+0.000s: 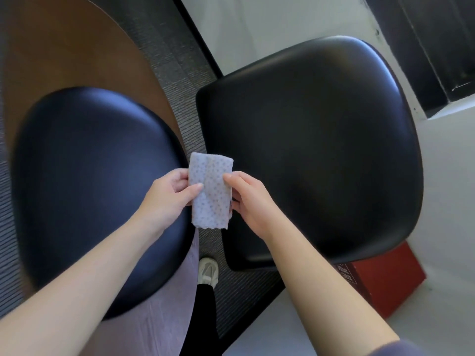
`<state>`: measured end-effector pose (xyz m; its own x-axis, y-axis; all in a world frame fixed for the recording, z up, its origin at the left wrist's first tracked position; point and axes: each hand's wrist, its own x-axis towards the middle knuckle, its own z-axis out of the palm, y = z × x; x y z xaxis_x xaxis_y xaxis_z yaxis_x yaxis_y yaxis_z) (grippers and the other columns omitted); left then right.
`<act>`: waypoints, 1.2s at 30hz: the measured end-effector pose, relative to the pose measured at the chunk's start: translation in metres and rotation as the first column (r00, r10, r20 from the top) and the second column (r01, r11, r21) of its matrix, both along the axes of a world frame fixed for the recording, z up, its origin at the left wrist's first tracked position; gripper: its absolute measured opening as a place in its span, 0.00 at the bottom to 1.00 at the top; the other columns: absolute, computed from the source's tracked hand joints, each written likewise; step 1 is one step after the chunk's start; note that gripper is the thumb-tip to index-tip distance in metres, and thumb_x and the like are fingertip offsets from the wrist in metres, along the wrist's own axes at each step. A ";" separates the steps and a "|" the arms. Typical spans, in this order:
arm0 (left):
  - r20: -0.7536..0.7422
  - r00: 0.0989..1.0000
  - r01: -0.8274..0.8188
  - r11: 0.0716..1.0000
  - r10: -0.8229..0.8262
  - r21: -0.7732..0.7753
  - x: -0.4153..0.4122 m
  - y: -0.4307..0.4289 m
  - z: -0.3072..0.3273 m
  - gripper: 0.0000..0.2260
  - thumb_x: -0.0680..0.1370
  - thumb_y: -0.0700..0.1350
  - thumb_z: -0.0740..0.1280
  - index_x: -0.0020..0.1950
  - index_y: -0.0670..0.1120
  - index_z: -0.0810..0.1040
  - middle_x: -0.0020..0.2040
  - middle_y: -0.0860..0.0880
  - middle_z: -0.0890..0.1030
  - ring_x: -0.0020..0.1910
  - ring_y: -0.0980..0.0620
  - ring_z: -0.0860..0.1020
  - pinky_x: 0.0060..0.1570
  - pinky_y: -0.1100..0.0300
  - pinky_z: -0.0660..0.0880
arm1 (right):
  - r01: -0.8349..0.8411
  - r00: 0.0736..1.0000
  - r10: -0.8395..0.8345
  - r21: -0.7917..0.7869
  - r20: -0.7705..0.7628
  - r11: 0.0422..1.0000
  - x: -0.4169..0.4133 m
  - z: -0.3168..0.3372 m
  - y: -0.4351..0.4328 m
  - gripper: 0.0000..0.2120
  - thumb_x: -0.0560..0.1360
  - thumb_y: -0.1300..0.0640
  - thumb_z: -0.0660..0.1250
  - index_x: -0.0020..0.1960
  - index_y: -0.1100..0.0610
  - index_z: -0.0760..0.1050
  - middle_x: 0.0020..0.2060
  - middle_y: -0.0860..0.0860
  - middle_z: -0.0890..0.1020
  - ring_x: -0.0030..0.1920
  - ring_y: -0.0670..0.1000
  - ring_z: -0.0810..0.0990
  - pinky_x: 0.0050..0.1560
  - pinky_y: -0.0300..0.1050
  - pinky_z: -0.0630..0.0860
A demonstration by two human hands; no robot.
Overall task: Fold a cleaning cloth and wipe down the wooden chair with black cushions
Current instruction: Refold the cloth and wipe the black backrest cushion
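Person stands over two black cushions, both arms stretched out, forearms bare. The cloth (210, 191) is up in the air between the hands, touching neither cushion. It is pale blue-grey, dotted, folded to a narrow upright strip (lower edge a bit ragged).

The left hand (169, 191) pinches the strip's left edge, thumb across the front face, fingers tucked behind. That grip is closed on the cloth. The right hand (246, 199) takes the right edge, thumb tip on the front near the top, other fingers curled behind. That grip is closed on the cloth too. The hands are close together at about mid-height of the strip.

The left cushion (97, 191) is rounded, glossy and blurred. It sits against a curved brown wooden shell (64, 47), which shows above it and (paler) below it. The right cushion (308, 150) is larger, squarer with rounded corners, matte black, just right of the cloth. The cloth hangs over the gap between the two.

Down in that gap are dark ribbed carpet (180, 60), one white shoe (208, 272) and a black trouser leg (203, 317) (the person's own). A red box (385, 278) sits half under the right cushion's near corner, with print on its side too small to read. Pale floor (449, 201) lies to the right, a dark panel (424, 34) at top right.
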<state>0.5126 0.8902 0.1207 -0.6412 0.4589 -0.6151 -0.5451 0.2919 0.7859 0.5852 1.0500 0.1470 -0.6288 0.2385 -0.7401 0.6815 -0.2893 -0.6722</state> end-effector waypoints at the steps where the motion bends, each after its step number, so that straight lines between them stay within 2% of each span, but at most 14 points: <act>1: 0.007 1.000 -0.018 1.000 0.018 0.014 0.000 -0.001 -0.001 0.08 0.80 0.39 0.65 0.57 0.48 0.75 0.48 0.52 0.86 0.47 0.57 0.84 0.43 0.65 0.78 | 0.016 1.000 -0.016 -0.055 0.010 0.998 -0.001 -0.002 -0.002 0.14 0.81 0.54 0.61 0.59 0.63 0.76 0.57 0.60 0.80 0.56 0.59 0.80 0.58 0.55 0.76; 4: 0.053 0.998 -0.015 0.999 0.017 -0.042 -0.001 0.000 -0.009 0.05 0.82 0.42 0.64 0.57 0.48 0.72 0.47 0.48 0.86 0.46 0.52 0.85 0.42 0.60 0.80 | 0.092 0.994 -0.083 -0.131 0.072 0.987 0.000 -0.010 -0.010 0.16 0.81 0.53 0.61 0.63 0.64 0.73 0.60 0.60 0.80 0.60 0.61 0.79 0.65 0.64 0.71; 6: 0.094 0.996 0.011 0.990 0.002 -0.142 0.000 -0.002 -0.023 0.07 0.82 0.46 0.63 0.57 0.46 0.70 0.47 0.46 0.84 0.45 0.50 0.84 0.41 0.58 0.81 | 0.179 0.981 -0.174 -0.058 0.083 0.982 -0.002 -0.013 -0.011 0.15 0.80 0.54 0.64 0.60 0.64 0.75 0.57 0.59 0.82 0.57 0.60 0.81 0.63 0.64 0.72; 10: -0.022 0.965 0.231 0.889 -0.261 -0.395 0.002 -0.008 -0.072 0.09 0.81 0.48 0.61 0.60 0.49 0.70 0.51 0.54 0.80 0.47 0.56 0.77 0.42 0.61 0.72 | 0.199 0.978 -0.141 0.474 -0.156 0.858 -0.007 -0.003 0.012 0.05 0.77 0.56 0.69 0.47 0.58 0.79 0.43 0.49 0.84 0.47 0.50 0.83 0.43 0.45 0.81; 12: -0.050 0.906 0.348 0.807 -0.420 -0.477 0.000 -0.009 -0.095 0.12 0.81 0.47 0.60 0.64 0.49 0.70 0.58 0.52 0.78 0.54 0.52 0.76 0.49 0.59 0.71 | 0.195 0.946 0.089 0.767 -0.311 0.612 -0.013 0.009 0.031 0.02 0.76 0.61 0.70 0.44 0.56 0.79 0.40 0.47 0.81 0.43 0.45 0.80 0.42 0.38 0.77; 14: -0.086 0.813 0.443 0.708 -0.576 -0.549 -0.003 -0.006 -0.113 0.17 0.81 0.46 0.60 0.69 0.47 0.68 0.67 0.47 0.74 0.65 0.47 0.72 0.60 0.52 0.71 | 0.209 0.839 0.461 0.953 -0.289 0.219 -0.019 0.012 0.054 0.04 0.73 0.68 0.69 0.43 0.60 0.79 0.41 0.50 0.80 0.41 0.49 0.78 0.40 0.38 0.74; 16: -0.104 0.714 0.495 0.604 -0.693 -0.624 -0.005 -0.001 -0.125 0.21 0.80 0.45 0.59 0.73 0.46 0.65 0.71 0.45 0.69 0.70 0.45 0.66 0.64 0.49 0.69 | 0.187 0.730 0.683 0.969 -0.027 -0.162 -0.024 0.001 0.078 0.06 0.71 0.71 0.68 0.39 0.62 0.79 0.39 0.53 0.80 0.37 0.53 0.77 0.36 0.45 0.72; 19: -0.097 0.538 0.524 0.422 -0.837 -0.739 -0.008 0.006 -0.142 0.25 0.81 0.47 0.58 0.77 0.45 0.59 0.78 0.44 0.59 0.78 0.44 0.54 0.73 0.46 0.60 | -0.089 0.651 0.657 0.898 0.380 -0.432 -0.017 -0.031 0.107 0.07 0.69 0.70 0.68 0.38 0.59 0.76 0.36 0.53 0.78 0.34 0.55 0.74 0.32 0.48 0.68; 23: -0.012 0.403 0.541 0.249 -0.915 -0.803 -0.012 0.010 -0.164 0.28 0.81 0.47 0.57 0.80 0.47 0.51 0.81 0.44 0.48 0.79 0.44 0.44 0.75 0.43 0.52 | -0.277 0.514 0.619 0.798 0.593 -0.535 0.003 -0.056 0.123 0.02 0.72 0.61 0.69 0.40 0.56 0.79 0.38 0.51 0.79 0.38 0.54 0.75 0.39 0.46 0.70; 25: 0.039 0.355 0.543 0.172 -0.934 -0.822 -0.015 0.009 -0.173 0.30 0.81 0.47 0.56 0.80 0.47 0.48 0.81 0.44 0.44 0.79 0.44 0.41 0.75 0.41 0.49 | -0.298 0.473 0.600 0.758 0.645 -0.580 0.003 -0.055 0.124 0.09 0.76 0.56 0.62 0.43 0.56 0.80 0.41 0.50 0.79 0.42 0.53 0.75 0.43 0.46 0.70; 28: 0.127 0.279 0.538 0.045 -0.952 -0.842 -0.020 0.005 -0.184 0.30 0.82 0.48 0.56 0.81 0.48 0.45 0.80 0.44 0.41 0.79 0.44 0.38 0.75 0.38 0.47 | -0.291 0.327 0.567 0.651 0.756 -0.701 0.006 -0.049 0.135 0.10 0.77 0.56 0.63 0.54 0.55 0.82 0.59 0.53 0.79 0.62 0.58 0.76 0.61 0.55 0.68; 30: 0.187 0.247 0.530 -0.029 -0.951 -0.848 -0.023 0.000 -0.189 0.30 0.82 0.49 0.56 0.81 0.48 0.45 0.80 0.43 0.40 0.79 0.43 0.38 0.74 0.37 0.47 | -0.323 0.233 0.549 0.597 0.803 -0.735 0.007 -0.046 0.145 0.17 0.75 0.58 0.67 0.63 0.59 0.78 0.72 0.55 0.70 0.74 0.61 0.64 0.73 0.63 0.54; 32: 0.233 0.230 0.512 -0.086 -0.945 -0.855 -0.026 -0.006 -0.194 0.31 0.82 0.52 0.55 0.81 0.48 0.44 0.80 0.43 0.38 0.78 0.42 0.37 0.74 0.36 0.46 | -0.362 0.228 0.511 0.560 0.829 -0.745 0.006 -0.047 0.146 0.23 0.75 0.61 0.65 0.69 0.61 0.72 0.75 0.57 0.64 0.76 0.62 0.59 0.75 0.62 0.48; 36: 0.283 0.243 0.516 -0.123 -0.928 -0.848 -0.031 -0.015 -0.204 0.31 0.83 0.54 0.53 0.80 0.51 0.40 0.79 0.42 0.35 0.78 0.40 0.35 0.73 0.34 0.46 | -0.438 0.344 0.444 0.559 0.828 -0.703 0.004 -0.066 0.129 0.27 0.76 0.62 0.47 0.73 0.65 0.65 0.76 0.58 0.61 0.77 0.60 0.57 0.75 0.60 0.48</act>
<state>0.4813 0.8750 -0.0833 -0.4241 0.3219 -0.8465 0.6636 0.7465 -0.0486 0.5894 1.1787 0.0810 -0.9354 -0.0357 -0.3518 -0.1968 0.8791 0.4341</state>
